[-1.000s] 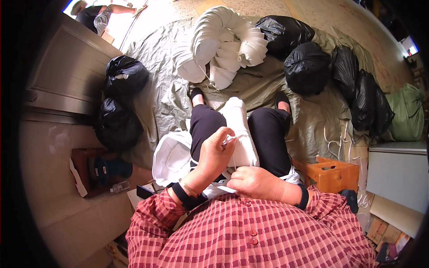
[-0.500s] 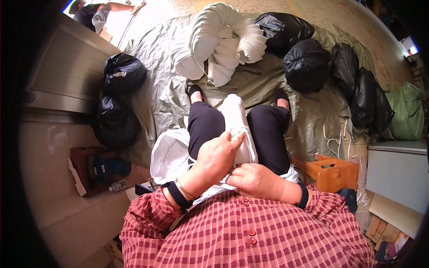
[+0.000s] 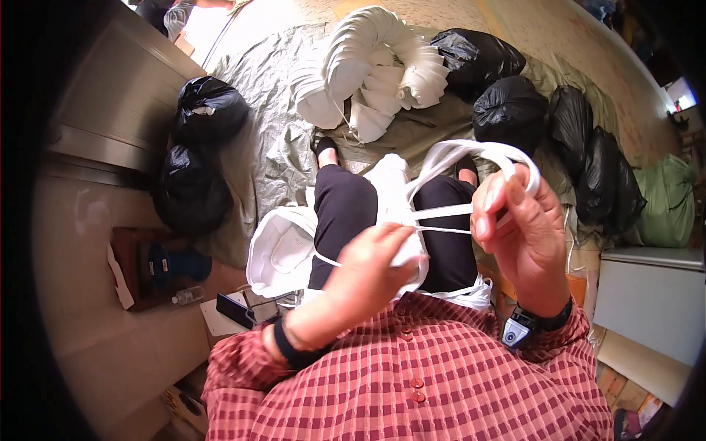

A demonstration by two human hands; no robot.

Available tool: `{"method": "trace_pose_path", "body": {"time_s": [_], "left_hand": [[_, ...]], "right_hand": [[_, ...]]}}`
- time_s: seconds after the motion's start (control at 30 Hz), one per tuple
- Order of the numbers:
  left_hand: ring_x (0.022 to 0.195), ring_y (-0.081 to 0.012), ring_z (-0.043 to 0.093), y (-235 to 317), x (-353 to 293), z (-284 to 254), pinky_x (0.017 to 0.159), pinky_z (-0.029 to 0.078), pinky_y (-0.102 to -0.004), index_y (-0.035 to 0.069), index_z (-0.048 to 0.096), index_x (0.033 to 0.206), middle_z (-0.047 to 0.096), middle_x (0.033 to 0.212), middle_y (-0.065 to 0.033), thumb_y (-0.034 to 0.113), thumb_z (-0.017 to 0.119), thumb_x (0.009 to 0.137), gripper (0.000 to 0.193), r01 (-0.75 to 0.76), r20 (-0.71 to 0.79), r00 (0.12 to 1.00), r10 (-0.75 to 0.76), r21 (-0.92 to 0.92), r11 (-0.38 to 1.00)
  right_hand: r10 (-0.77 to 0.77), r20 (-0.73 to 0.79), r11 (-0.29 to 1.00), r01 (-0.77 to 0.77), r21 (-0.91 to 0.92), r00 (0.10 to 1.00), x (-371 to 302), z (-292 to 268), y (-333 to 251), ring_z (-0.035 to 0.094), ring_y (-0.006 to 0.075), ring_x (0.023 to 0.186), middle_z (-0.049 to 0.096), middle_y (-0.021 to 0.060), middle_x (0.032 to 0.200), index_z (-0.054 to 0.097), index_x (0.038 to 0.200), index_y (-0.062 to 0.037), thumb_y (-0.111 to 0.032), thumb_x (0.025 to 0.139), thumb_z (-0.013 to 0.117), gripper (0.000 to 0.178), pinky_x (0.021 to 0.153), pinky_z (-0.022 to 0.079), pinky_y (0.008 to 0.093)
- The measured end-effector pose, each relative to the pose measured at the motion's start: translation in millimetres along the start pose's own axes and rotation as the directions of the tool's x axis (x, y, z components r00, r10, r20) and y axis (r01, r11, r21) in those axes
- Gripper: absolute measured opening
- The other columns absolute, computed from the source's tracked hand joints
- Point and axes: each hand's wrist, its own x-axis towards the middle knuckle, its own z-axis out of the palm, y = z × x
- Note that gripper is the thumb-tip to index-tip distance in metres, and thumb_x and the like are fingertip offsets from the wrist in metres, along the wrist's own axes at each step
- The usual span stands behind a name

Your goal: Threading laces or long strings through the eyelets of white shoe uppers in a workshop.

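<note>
A long white bundle (image 3: 387, 180) of soft, layered-looking pieces lies between my thighs. My left hand (image 3: 375, 257), a little smeared by motion, is curled over its near end; its fingertips are partly hidden. Raised on the right, my right hand (image 3: 522, 220) pinches several strands of flat white tape (image 3: 471, 149). The tape loops above the hand, and strands stretch taut back to the bundle. A white cord (image 3: 326, 259) also runs from under my left hand toward the left. Beside my left thigh rests a white cap-like piece (image 3: 283, 250), hollow side up.
Beyond my feet, a curled stack of white pleated-looking pieces (image 3: 368, 59) lies on a grey-green sheet (image 3: 257, 110). Black bags stand left (image 3: 191, 191) and right (image 3: 511, 114). A green sack (image 3: 668, 202), a pale box (image 3: 647, 301), and a phone (image 3: 235, 310) are nearby.
My right hand has moved from the near end of the bundle up and to the right, drawing white tape with it. My left hand has shifted slightly right and down.
</note>
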Motion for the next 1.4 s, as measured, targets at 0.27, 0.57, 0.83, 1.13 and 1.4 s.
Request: {"method": "trace_pose_path", "body": {"time_s": [0.27, 0.57, 0.83, 1.13, 1.4], "left_hand": [[0.067, -0.0176, 0.060, -17, -9, -7, 0.094, 0.053, -0.0445, 0.003, 0.058, 0.091, 0.053, 0.071, -0.0019, 0.016, 0.058, 0.102, 0.017, 0.155, -0.087, 0.920, -0.383, -0.815, 0.558], [0.040, -0.0107, 0.031, -264, -118, -153, 0.040, 0.029, -0.0272, 0.011, 0.045, 0.069, 0.033, 0.049, 0.0011, 0.024, 0.040, 0.108, 0.041, -0.242, 0.008, 0.246, -0.969, -0.968, -0.069], [0.049, -0.0038, 0.024, -186, -42, -210, 0.043, 0.020, -0.0231, 0.003, 0.063, 0.116, 0.031, 0.063, 0.0085, 0.028, 0.045, 0.109, 0.031, 0.036, -0.488, 0.440, -0.754, -0.829, 0.558], [0.073, -0.0277, 0.065, -76, -27, -8, 0.065, 0.051, -0.0347, 0.003, 0.072, 0.106, 0.063, 0.085, -0.0120, 0.000, 0.067, 0.090, 0.017, 0.145, -0.054, 0.987, -0.154, -0.147, 0.978], [0.075, -0.0297, 0.065, -72, -11, -4, 0.064, 0.052, -0.0409, 0.007, 0.068, 0.101, 0.060, 0.082, -0.0100, 0.004, 0.065, 0.086, 0.015, 0.070, -0.067, 0.996, -0.055, 0.252, 0.965]], "right_hand": [[-0.187, -0.166, 0.958, 0.217, 0.186, 0.968, -7, -102, -91, 0.048, 0.0158, 0.080, 0.057, 0.0070, 0.093, 0.059, 0.105, -0.0007, -0.015, 0.105, 0.051, 0.016, 0.078, 0.044, 0.0309], [0.516, -0.795, 0.697, 0.383, 0.606, 0.319, -153, -398, 47, 0.047, 0.0135, 0.057, 0.050, 0.0002, 0.069, 0.065, 0.099, -0.0071, -0.022, 0.106, 0.049, 0.022, 0.053, 0.045, 0.0286], [-0.601, -0.487, 0.354, -0.335, -0.873, 0.633, -36, -275, 17, 0.045, 0.0029, 0.063, 0.053, -0.0050, 0.071, 0.071, 0.120, -0.0067, -0.020, 0.105, 0.054, 0.026, 0.058, 0.039, 0.0213], [0.097, -0.061, 0.603, -0.107, -0.790, 0.993, -20, -53, 92, 0.064, 0.0138, 0.078, 0.063, 0.0066, 0.087, 0.070, 0.098, 0.0018, 0.000, 0.092, 0.066, 0.008, 0.066, 0.051, 0.0245], [-0.073, -0.001, 0.471, 0.034, -0.881, 0.997, -16, -53, 108, 0.061, 0.0244, 0.070, 0.060, 0.0078, 0.078, 0.072, 0.096, -0.0032, -0.003, 0.087, 0.072, 0.008, 0.065, 0.049, 0.0333]]}}
